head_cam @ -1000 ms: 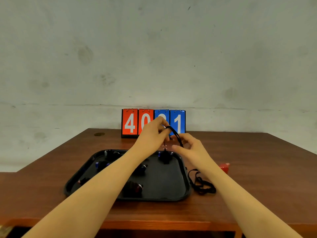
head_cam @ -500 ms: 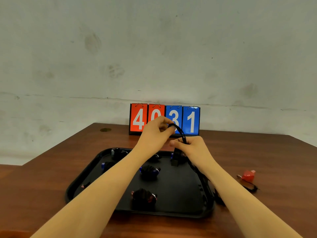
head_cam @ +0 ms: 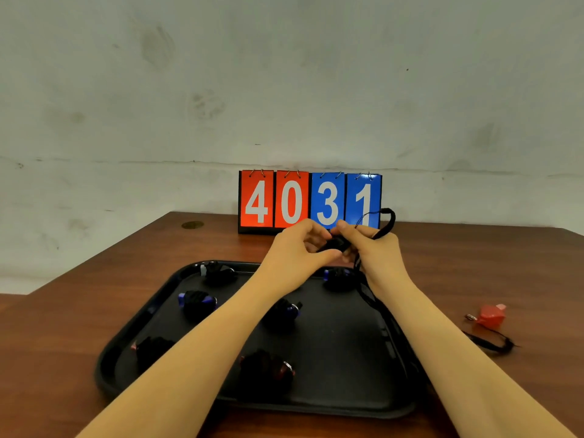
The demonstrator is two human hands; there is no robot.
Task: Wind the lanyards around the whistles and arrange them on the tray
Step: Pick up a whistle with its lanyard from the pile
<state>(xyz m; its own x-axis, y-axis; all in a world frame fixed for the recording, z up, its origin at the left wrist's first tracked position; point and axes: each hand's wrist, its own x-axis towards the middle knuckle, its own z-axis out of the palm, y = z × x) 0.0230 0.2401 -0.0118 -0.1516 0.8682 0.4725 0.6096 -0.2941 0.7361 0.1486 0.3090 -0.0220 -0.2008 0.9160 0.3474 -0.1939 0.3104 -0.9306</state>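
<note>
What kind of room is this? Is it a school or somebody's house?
Hard to say for sure. It looks like a plain workroom: a bare, stained grey wall, a wooden table and a flip number board reading 4031. Nothing homely or school-like shows.

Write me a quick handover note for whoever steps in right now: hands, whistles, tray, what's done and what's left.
Left hand and right hand together pinch a whistle being wound above the black tray; its black lanyard loops over the right hand and trails down to the tray.
Done: six wound whistles lie on the tray, e.g. one near the front.
Left: finish this winding and set it down, then wind the red whistle lying on the table right of the tray.
</note>
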